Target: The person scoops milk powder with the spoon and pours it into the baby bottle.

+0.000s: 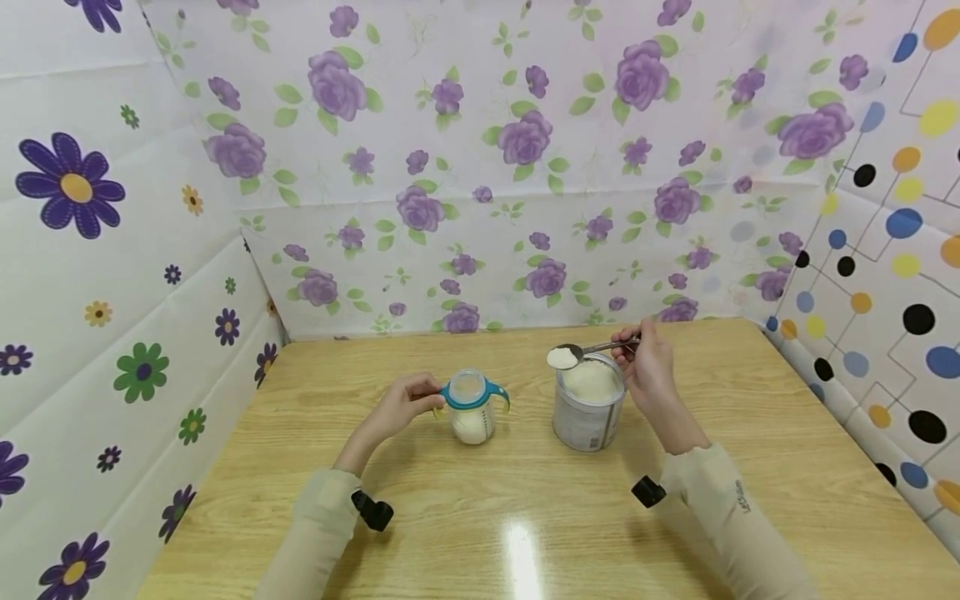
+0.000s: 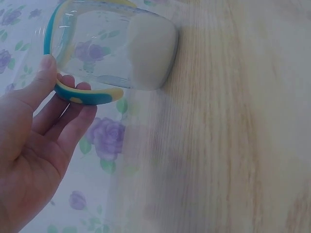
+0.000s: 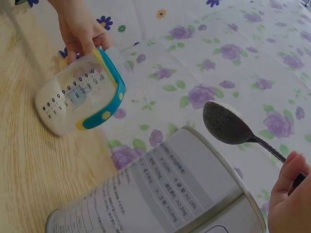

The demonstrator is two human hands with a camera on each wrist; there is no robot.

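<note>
A: How are the fingers [image 2: 63, 104] of the left hand [image 1: 397, 408] set?

B: They are curled round one handle [image 2: 85, 95] of the cup [image 1: 471, 410], with the thumb laid on the teal rim. The cup is steadied upright on the desk [image 1: 525, 517], probably so that its open mouth faces up to receive powder; a white layer is already seen at its bottom.

A: And the right hand [image 1: 648, 367]?

B: Its fingers are pinched together on the end of the spoon [image 1: 592, 350] handle. The spoon is held just above the can [image 1: 588, 408], presumably so that any spilled powder falls back into it.

A: Which way does the spoon point?

B: Its long axis is kept roughly level, running from the right hand toward the cup. The bowl, heaped with white powder, is turned upward and directed to the person's left, above the can's near-left rim.

A: Where are the vessels placed?

B: The can is stood just right of the cup, near it but apart, at the middle of the desk, before flowered walls.
</note>
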